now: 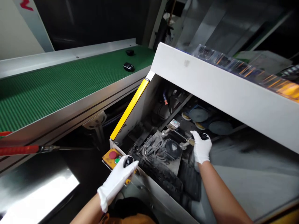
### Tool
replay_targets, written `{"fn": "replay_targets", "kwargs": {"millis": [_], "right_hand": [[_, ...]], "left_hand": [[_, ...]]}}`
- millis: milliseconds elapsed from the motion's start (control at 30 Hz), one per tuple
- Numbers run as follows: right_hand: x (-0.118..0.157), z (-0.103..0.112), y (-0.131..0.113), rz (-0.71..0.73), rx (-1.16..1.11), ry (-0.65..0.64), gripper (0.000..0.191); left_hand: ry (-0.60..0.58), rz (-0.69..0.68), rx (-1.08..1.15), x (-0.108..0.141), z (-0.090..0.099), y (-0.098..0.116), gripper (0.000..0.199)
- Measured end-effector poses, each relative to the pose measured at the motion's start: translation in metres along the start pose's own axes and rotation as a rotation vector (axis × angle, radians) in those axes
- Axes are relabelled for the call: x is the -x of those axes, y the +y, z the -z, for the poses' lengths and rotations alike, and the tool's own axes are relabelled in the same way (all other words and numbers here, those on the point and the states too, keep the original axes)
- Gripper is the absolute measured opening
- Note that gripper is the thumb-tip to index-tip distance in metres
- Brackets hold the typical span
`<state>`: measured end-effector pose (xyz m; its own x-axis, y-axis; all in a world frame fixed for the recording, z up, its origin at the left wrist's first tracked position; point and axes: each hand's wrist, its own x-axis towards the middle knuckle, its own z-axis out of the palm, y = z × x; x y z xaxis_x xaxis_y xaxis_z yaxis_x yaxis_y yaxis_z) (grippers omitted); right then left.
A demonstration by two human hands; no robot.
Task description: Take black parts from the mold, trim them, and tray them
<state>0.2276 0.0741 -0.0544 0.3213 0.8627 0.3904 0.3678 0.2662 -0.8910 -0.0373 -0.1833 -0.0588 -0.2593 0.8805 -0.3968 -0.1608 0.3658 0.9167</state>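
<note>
Factory bay, dim, with a white machine housing (pixel 210 82) tipped open, yellow strip (pixel 129 109) down its near edge. Green ribbed conveyor belt (pixel 58 85) runs well beyond the left fingers, carrying two small black parts (pixel 128 66), far out of reach of either hand. Red-handled tool (pixel 20 150) lies off past the left fingers, near the belt frame. Clear plastic trays (pixel 233 67) line the housing's top edge, well above the right fingertips. Inside the open bay, a grimy motor assembly (pixel 169 150) with a cable bundle sits just beside the right fingers, between both hands. Round grey discs (pixel 198 115) lie just beyond the right fingertips. Yellow control box (pixel 111 158) sits just beside the left fingers, red button (pixel 112 154) and green button (pixel 117 160) nearly touching them. Clearance there is tight: knuckles need to stay off the red button. Gloved left hand (pixel 114 183): fingers clenched on a black handle piece (pixel 128 161), most of it hidden by the grip. Gloved right hand (pixel 202 147): fingertips pinching a black piece (pixel 203 136) up over the mechanism, held clear of the grime. Exact shape of both pieces can't be made out. White gloves look clean so far, so contact with the dirty parts is worth avoiding.
</note>
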Motion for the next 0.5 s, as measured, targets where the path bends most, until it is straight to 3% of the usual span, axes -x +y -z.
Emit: {"fn": "replay_targets", "kwargs": {"millis": [200,333,433,500], "right_hand": [[0.005,0.004,-0.004,-0.011,-0.029,-0.073,0.038],[0.032,0.022,-0.006,-0.029,0.037,-0.135,0.053],[0.064,0.039,-0.006,0.036,0.143,-0.005,0.064],[0.087,0.05,-0.008,0.143,0.234,0.029,0.057]], "left_hand": [[-0.049,-0.031,0.035,-0.005,-0.008,-0.002,0.045],[-0.193,-0.092,0.235,-0.014,-0.013,0.013,0.044],[-0.35,0.044,0.526,-0.02,-0.019,0.035,0.045],[-0.44,0.174,0.672,-0.024,-0.026,0.051,0.05]]}}
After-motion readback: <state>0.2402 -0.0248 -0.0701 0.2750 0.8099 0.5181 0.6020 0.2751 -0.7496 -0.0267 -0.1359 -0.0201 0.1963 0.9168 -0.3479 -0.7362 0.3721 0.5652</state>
